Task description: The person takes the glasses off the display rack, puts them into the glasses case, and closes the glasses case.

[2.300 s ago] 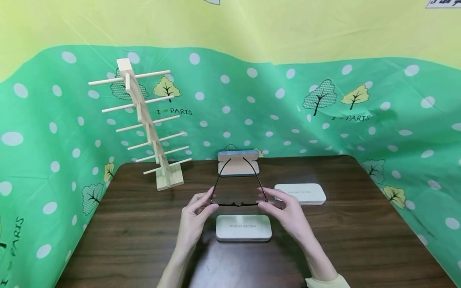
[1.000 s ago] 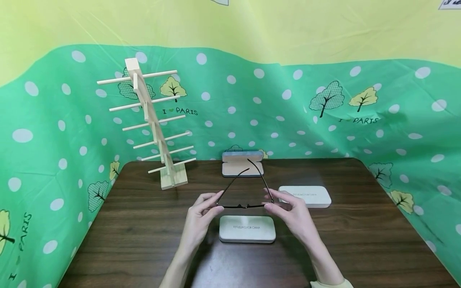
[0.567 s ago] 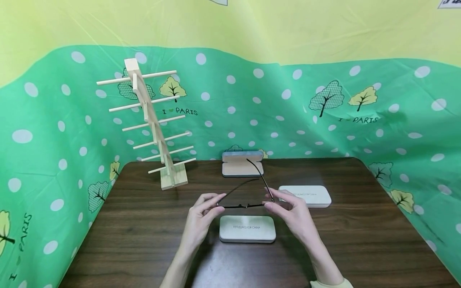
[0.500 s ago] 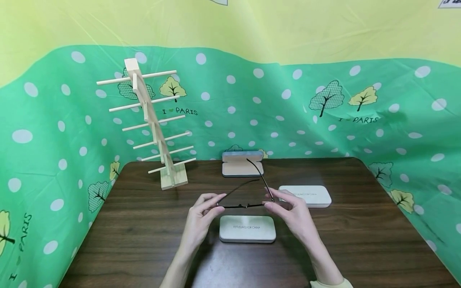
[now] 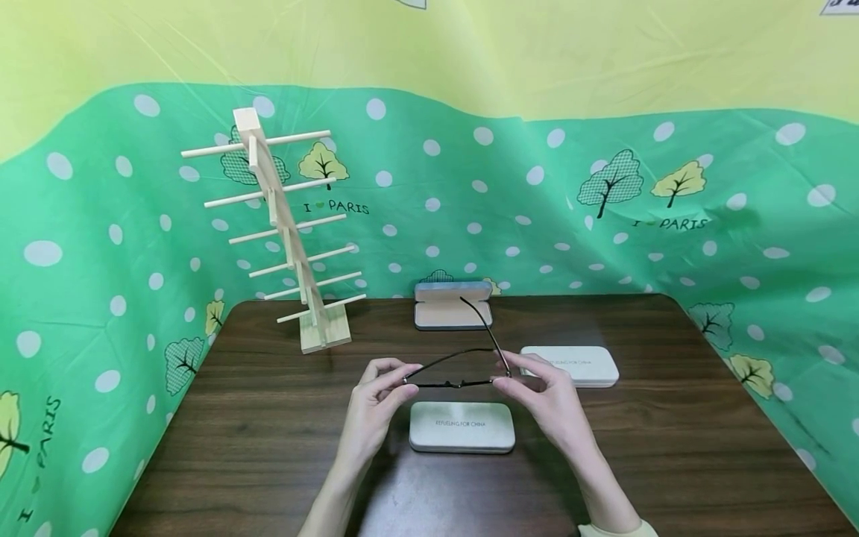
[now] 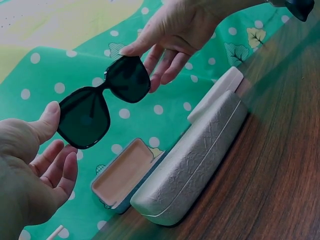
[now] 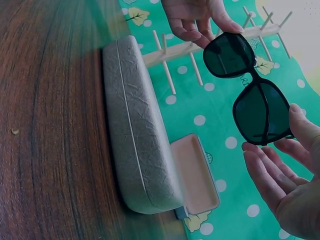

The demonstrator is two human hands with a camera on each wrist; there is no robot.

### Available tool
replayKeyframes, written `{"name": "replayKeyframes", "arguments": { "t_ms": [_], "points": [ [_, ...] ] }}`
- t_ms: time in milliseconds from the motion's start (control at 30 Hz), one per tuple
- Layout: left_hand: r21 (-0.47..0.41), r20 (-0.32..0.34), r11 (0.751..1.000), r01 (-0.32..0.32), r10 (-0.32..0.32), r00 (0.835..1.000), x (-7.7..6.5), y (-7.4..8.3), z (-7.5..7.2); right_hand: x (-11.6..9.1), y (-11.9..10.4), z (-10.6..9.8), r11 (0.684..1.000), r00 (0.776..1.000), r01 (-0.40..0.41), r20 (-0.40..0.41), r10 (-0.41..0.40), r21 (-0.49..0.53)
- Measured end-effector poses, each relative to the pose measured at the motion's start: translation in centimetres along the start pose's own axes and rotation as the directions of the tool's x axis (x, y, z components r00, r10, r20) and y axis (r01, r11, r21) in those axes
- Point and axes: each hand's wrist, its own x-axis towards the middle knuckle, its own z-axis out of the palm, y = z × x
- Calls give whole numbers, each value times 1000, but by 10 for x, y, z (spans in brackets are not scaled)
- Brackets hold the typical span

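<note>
Black-framed sunglasses [image 6: 85, 115] with dark lenses are held up between both hands, above the near glasses case. My left hand [image 5: 371, 406] pinches the left end of the frame between thumb and fingers. At the other end, my right hand [image 5: 546, 403] pinches the frame by its hinge. The left temple arm [image 5: 448, 358] is folded partway inward, its tip reaching the right one. The right temple arm [image 5: 485, 321] points away, toward the back of the table. Below the sunglasses lies a shut white glasses case [image 5: 461, 436] with printed lettering.
An open glasses case [image 5: 452, 315] with a pale lining stands at the table's back edge. A second white case [image 5: 590, 365] lies right of the hands. A wooden peg rack [image 5: 290, 239] rises at the back left. Printed cloth [image 5: 537, 246] hangs behind the brown table [image 5: 671, 447].
The left temple arm has swung inward, from spread wide to folded partway across. Both hands keep their grip on the frame. The head view has shifted slightly.
</note>
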Motion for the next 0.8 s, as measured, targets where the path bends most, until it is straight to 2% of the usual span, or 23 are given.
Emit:
{"name": "replayKeyframes", "arguments": {
  "t_ms": [233, 633, 800],
  "points": [
    [-7, -3, 999, -39, 39, 999, 0, -2, 0, 0, 1, -1, 1000, 1000, -6, -2, 6, -19],
    [-16, 5, 1000, -21, 21, 1000, 0, 1, 0, 0, 1, -1, 999, 1000, -10, -5, 10, -41],
    [-9, 8, 999, -47, 47, 999, 0, 0, 0, 0, 0, -1, 999, 1000, -8, 0, 8, -40]
  ]
}}
